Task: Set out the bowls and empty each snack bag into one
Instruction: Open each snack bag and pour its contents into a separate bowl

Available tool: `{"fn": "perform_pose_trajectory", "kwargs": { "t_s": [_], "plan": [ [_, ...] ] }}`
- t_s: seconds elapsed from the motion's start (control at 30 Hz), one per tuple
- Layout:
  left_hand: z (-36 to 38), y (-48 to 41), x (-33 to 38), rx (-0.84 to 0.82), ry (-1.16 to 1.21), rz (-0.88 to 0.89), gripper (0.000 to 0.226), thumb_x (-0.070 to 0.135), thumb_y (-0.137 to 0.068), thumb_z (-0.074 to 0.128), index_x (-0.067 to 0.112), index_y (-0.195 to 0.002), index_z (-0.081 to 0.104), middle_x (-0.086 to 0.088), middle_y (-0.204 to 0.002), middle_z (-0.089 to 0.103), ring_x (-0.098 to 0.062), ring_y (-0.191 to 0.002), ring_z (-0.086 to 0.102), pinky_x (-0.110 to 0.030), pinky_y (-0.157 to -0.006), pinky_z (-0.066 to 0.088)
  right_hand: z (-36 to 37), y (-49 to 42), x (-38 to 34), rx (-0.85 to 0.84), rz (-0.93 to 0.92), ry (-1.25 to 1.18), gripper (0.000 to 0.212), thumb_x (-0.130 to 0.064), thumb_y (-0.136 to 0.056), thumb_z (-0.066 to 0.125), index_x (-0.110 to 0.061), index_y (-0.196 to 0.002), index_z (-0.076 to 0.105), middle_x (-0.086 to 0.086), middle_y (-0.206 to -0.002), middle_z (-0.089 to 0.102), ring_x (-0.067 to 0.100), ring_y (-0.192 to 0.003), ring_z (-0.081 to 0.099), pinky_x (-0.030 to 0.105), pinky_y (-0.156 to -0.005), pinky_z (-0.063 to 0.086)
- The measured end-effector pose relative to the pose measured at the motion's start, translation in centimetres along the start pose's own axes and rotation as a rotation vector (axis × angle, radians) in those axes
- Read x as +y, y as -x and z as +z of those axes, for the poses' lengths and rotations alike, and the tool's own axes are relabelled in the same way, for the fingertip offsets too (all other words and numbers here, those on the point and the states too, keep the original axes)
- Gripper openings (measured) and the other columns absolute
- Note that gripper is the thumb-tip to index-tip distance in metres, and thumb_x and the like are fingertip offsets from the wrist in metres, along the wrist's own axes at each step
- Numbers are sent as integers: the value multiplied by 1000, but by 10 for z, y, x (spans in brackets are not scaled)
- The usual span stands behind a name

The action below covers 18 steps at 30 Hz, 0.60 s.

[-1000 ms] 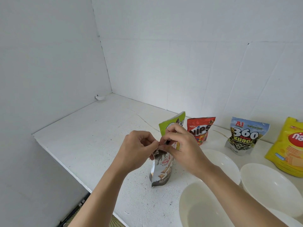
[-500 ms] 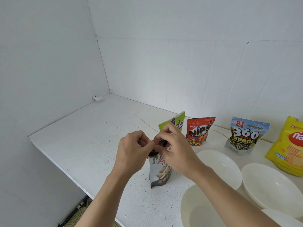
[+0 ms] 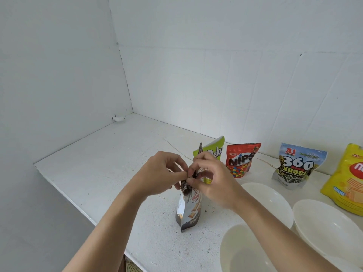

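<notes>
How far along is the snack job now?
Done: white bowls are set out, empty. In hand: left hand and right hand pinch the top of the brown bag, apparently tearing it. Left: green bag, Nips bag, 360 bag and yellow bag stand by the wall, nothing poured.

Centre of frame: brown-and-silver snack bag [image 3: 189, 211], upright, its top pinched between the left hand [image 3: 161, 173] and the right hand [image 3: 214, 183], a narrow brown strip standing up above the fingers. Behind it, in a row running right: green bag [image 3: 215, 150], red NIPS bag [image 3: 241, 160], 360 bag [image 3: 296, 165], all upright; yellow bag [image 3: 345, 179], leaning, cut by the right edge. Lower right: three white bowls, empty, mouths up: middle bowl [image 3: 275, 203], right bowl [image 3: 330, 228], near bowl [image 3: 241, 256].
</notes>
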<state>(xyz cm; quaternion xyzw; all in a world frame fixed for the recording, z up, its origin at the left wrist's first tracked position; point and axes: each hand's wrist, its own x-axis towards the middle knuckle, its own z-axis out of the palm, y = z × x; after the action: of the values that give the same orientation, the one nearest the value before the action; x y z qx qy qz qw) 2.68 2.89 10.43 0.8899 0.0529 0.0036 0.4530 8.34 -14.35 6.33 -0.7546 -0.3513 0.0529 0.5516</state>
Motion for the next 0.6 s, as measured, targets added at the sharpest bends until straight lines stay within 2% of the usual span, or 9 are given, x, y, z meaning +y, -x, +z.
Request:
{"fn": "perform_pose_trajectory", "kwargs": {
  "t_s": [0.13, 0.3, 0.43, 0.5, 0.6],
  "plan": [
    [14, -4, -9, 58, 30, 15, 16, 15, -87, 68, 19, -75, 77, -6, -64, 74, -12, -55, 64, -34, -63, 53, 0, 2, 4, 11, -59, 57, 11, -2, -86, 75, -11, -88, 69, -3, -99, 52, 15, -89, 59, 38, -82, 56],
    [26, -1, -13, 135, 61, 45, 19, 16, -90, 65, 16, -72, 72, 1, -67, 71, -12, -52, 60, -29, -58, 48, -1, 5, 9, 23, -138, 146, 10, -8, -88, 72, -15, -89, 64, -4, -98, 52, 17, -92, 56, 38, -82, 52],
    [34, -1, -16, 209, 126, 42, 19, 12, -87, 64, 12, -68, 66, 4, -57, 60, -15, -54, 53, -34, -56, 43, -2, 6, 8, -3, -148, 170, 9, -10, -89, 72, -13, -88, 63, -6, -96, 50, 16, -91, 53, 24, -81, 46],
    [36, -1, -18, 247, 144, 27, 21, 9, -87, 62, 11, -66, 62, 6, -54, 56, -14, -52, 52, -30, -54, 40, -3, 8, 9, -13, -138, 177, 12, -11, -90, 71, -16, -85, 61, -6, -96, 50, 16, -93, 53, 20, -83, 42],
    [38, 1, -22, 288, 135, 9, 21, 8, -88, 61, 8, -68, 60, 3, -52, 56, -7, -47, 53, -22, -48, 37, -4, 11, 10, -31, -134, 201, 16, -13, -91, 69, -20, -83, 57, -8, -97, 49, 16, -98, 51, 22, -90, 40]
  ]
}}
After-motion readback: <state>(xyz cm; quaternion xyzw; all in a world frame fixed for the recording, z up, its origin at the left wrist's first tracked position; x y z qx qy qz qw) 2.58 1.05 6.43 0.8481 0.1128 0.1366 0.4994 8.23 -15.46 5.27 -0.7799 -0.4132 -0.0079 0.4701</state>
